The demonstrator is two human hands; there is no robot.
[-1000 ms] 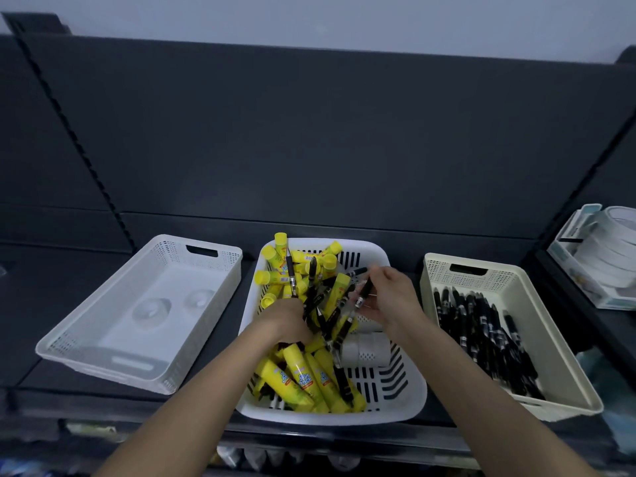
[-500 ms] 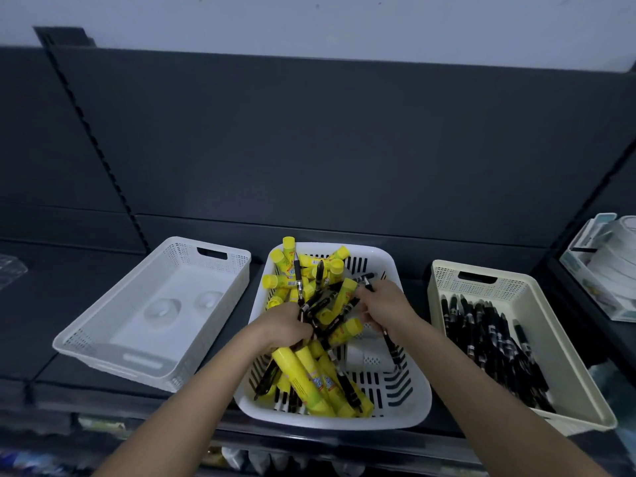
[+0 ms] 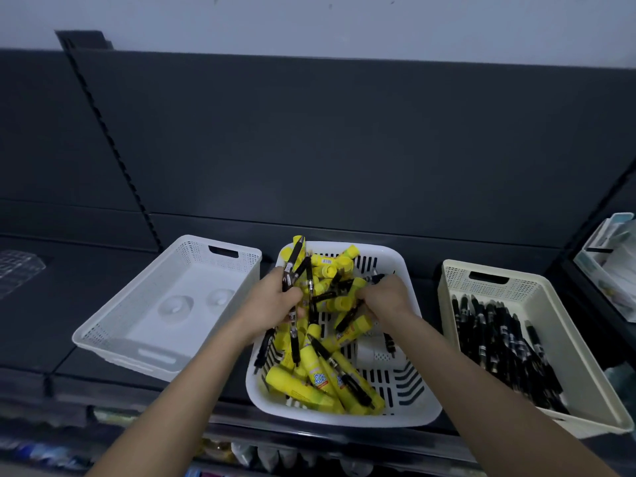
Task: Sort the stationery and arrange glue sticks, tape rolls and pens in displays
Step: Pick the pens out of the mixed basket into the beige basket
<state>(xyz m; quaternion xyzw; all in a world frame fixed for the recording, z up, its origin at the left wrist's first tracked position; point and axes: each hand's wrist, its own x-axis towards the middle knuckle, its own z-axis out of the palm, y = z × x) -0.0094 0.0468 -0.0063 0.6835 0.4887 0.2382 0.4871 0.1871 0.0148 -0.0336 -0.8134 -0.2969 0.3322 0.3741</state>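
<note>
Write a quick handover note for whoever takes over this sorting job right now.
Left hand: gripping a bunch of black pens above the middle basket.
Right hand: down among the glue sticks, closed on a pen.
Done: many pens lie in the right basket.
Left: the left basket holds nothing; glue sticks, pens and tape rolls remain mixed in the middle.
</note>
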